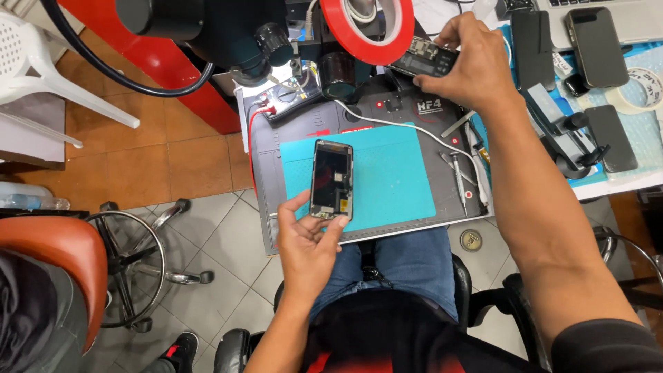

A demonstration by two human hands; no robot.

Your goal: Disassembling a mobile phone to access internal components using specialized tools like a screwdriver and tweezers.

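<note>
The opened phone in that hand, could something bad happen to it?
Maybe. The left hand pinches the opened phone only at its bottom end, over the edge of the teal mat, so it could slip toward the floor. Its insides face up, bare, so a bump might hurt them. The right hand holds another part up by the microscope, so neither hand is free to catch a fall.
</note>
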